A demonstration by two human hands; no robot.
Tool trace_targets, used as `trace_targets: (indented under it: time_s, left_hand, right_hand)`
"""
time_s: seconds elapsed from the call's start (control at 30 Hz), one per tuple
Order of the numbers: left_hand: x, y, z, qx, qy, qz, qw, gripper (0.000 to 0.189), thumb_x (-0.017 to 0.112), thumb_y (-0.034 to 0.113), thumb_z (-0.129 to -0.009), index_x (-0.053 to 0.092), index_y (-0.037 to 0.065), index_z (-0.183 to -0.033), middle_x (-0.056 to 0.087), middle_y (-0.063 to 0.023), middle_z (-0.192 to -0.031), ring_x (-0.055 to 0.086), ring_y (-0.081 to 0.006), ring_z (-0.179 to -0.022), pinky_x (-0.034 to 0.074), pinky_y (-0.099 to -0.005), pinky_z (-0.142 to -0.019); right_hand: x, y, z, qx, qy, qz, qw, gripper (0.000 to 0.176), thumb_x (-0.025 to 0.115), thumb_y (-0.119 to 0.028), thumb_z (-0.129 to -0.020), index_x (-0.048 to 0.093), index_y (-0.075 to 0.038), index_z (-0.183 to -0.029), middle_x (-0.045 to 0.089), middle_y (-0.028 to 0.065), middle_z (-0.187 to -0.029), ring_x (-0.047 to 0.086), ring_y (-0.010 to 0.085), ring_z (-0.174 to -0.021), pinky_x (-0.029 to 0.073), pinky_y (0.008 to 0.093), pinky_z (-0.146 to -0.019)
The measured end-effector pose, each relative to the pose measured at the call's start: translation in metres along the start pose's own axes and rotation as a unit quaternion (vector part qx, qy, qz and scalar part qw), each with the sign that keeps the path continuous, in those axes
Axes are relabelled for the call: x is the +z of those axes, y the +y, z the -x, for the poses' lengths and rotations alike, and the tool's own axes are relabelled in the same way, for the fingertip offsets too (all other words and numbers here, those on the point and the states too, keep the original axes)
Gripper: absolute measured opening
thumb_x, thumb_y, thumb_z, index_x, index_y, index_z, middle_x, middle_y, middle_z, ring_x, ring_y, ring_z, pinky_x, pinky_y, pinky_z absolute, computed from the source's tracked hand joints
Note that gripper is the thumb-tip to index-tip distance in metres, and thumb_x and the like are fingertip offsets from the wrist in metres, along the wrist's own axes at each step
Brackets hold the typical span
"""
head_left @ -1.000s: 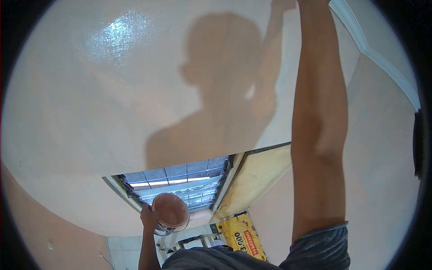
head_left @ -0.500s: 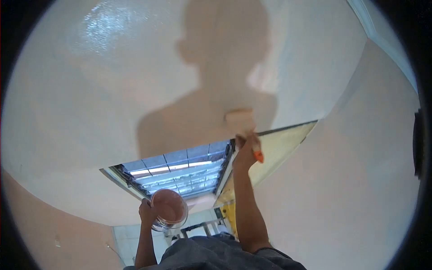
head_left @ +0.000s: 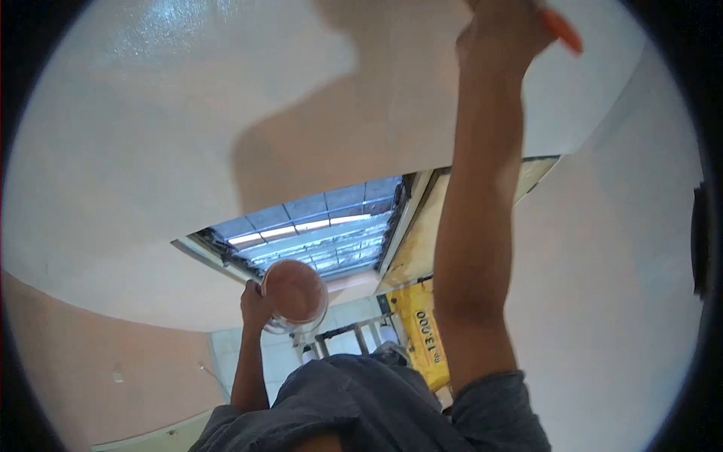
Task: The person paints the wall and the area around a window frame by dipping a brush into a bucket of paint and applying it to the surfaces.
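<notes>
My left hand is closed on the rim of a round, clear-walled paint container with pinkish-brown paint inside, held at waist height. High at the top edge of the view, my right hand is raised against the pale wall. An orange handle sticks out on the right side of this hand. The tool's head is out of the frame. A shadow of a head and shoulders falls on the wall, and wet paint shines at the upper left.
Below the painted wall is a window with bars and louvres, beside a yellowish door panel. Under me stand a ladder and a yellow printed sheet on the tiled floor. A dark object is at the far right.
My right arm has stretched upward, taking the orange-handled tool from just above the window to the top edge. The window and the container appear higher in the view.
</notes>
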State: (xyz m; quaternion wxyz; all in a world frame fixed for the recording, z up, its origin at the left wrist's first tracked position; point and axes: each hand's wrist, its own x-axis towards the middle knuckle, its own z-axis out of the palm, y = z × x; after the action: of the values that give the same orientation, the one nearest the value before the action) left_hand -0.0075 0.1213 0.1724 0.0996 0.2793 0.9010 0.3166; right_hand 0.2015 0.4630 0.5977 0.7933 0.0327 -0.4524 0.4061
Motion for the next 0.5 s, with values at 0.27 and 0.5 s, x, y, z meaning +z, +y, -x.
trace_targets:
  time_s: [0.27,0.5]
  left_hand:
    - [0.014,-0.004,0.006,-0.015,-0.035,0.082,0.996,0.031,0.068,0.023,-0.069,0.048,0.0,-0.078,0.055,-0.014,-0.067,0.051,-0.0253,-0.06,0.042,-0.0382,-0.057]
    - [0.009,-0.002,0.007,-0.008,-0.061,0.034,0.998,0.03,0.067,0.023,-0.072,0.048,0.001,-0.078,0.056,-0.0151,-0.067,0.054,-0.0282,-0.061,0.043,-0.039,-0.058]
  right_hand:
    - [-0.091,0.047,0.117,0.163,0.098,0.053,0.98,0.035,0.052,-0.025,-0.095,0.047,0.001,-0.118,0.056,0.014,-0.108,0.06,0.0234,-0.096,0.053,0.0395,-0.088]
    - [-0.177,0.043,0.303,0.333,0.244,0.116,0.903,0.031,0.051,-0.016,-0.094,0.05,0.005,-0.117,0.055,0.0176,-0.113,0.061,0.025,-0.098,0.055,0.0361,-0.086]
